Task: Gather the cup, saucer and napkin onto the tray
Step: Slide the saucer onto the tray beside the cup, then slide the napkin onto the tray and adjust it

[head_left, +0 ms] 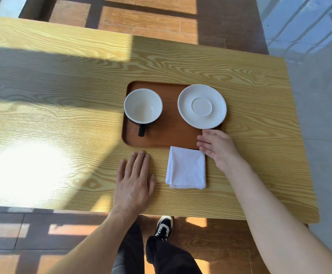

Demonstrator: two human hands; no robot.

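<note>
Counting the items gives one cup (143,106), one saucer (202,106), one napkin (186,167) and one tray (171,133) on the table (62,95). Cup stands upright on the tray's left half, handle pointing near. Saucer lies flat on the right half. Napkin, folded, lies mostly on the table, long axis near-to-far, its far edge overlapping the tray's near rim. Left hand (134,180) rests flat, fingers together, holding nothing. Right hand (217,148) hovers beside the napkin's far right corner, fingers loosely parted, empty.

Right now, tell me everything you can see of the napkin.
The napkin is white cloth, folded into a rough square with layered edges at its near side. It lies flat on the wooden table, its far edge reaching the tray's near rim. The right hand is beside its far right corner; contact is unclear.
</note>
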